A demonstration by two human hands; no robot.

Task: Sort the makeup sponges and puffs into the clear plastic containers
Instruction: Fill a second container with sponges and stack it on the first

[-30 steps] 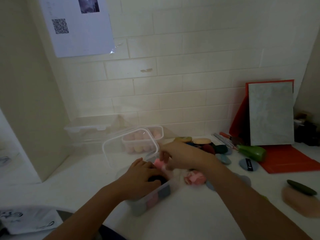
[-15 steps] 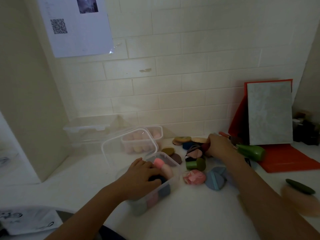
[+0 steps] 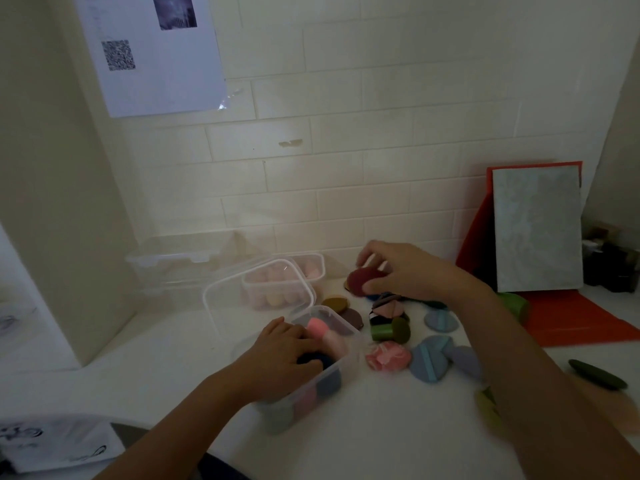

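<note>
— Puffs (image 3: 429, 362), where are they?
— Flat round ones lie loose on the white counter (image 3: 381, 427), beside a stubby green sponge (image 3: 389, 330). My right hand (image 3: 405, 271) pinches a soft maroon puff (image 3: 363, 280) just above them.
— And your left hand (image 3: 280, 362)?
— It lies in the near clear container (image 3: 341, 367), fingers bent over a dark blue sponge (image 3: 317, 360). Gripping or not, I cannot tell. A clear lid (image 3: 221, 306) leans behind.

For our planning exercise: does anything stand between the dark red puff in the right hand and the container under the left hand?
Between the dark red puff and the container, only an olive puff and a brown puff lie flat on the counter. The left hand covers part of the opening.
</note>
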